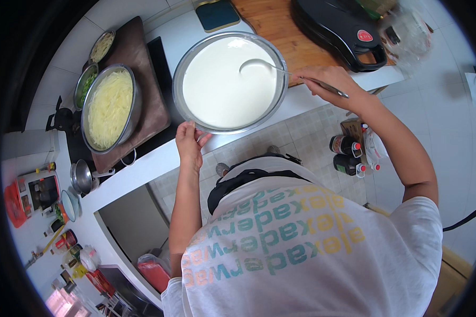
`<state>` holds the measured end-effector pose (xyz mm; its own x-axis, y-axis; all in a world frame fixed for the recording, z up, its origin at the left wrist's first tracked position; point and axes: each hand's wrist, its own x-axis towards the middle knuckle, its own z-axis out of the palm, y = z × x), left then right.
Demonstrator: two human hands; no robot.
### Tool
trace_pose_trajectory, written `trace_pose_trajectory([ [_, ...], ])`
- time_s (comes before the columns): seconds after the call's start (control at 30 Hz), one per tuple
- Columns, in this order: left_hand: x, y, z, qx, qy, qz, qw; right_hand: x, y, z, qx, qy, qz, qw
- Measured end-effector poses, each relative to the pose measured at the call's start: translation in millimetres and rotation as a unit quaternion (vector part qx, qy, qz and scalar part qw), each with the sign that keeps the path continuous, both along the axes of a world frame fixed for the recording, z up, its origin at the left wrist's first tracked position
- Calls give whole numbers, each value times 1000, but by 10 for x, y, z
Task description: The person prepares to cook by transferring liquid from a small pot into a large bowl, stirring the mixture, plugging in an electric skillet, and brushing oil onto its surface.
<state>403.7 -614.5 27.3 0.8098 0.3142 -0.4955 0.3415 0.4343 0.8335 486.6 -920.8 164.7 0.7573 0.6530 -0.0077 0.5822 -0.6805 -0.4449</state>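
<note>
A large steel bowl point(284, 85) on the white counter holds a smooth white liquid point(226, 89), perhaps a thin batter. My right hand point(333, 85) grips the handle of a metal ladle point(279, 69) from the bowl's right side. The ladle's head lies in the liquid, mostly covered, with a curved ripple around it. At the near left rim, my left hand point(190, 142) holds the bowl's edge between thumb and fingers.
To the left, a brown board point(152, 107) bears a steel bowl of pale yellow shreds point(110, 109). Bowls of chopped greens point(88, 88) and pale strips point(102, 46) sit beyond. A black electric griddle point(337, 31) stands on a wooden board point(269, 18) at right. Bottles point(346, 154) stand on the floor.
</note>
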Motion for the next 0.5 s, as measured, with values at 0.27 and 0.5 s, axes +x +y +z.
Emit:
trace_pose_trajectory([
  [0.27, 9, -5, 9, 4, -2, -15, 1000, 387, 291, -451, 69, -81, -2, 994],
  [0.5, 13, 2, 21, 1, 7, -21, 1000, 337, 751, -472, 167, 103, -34, 980],
])
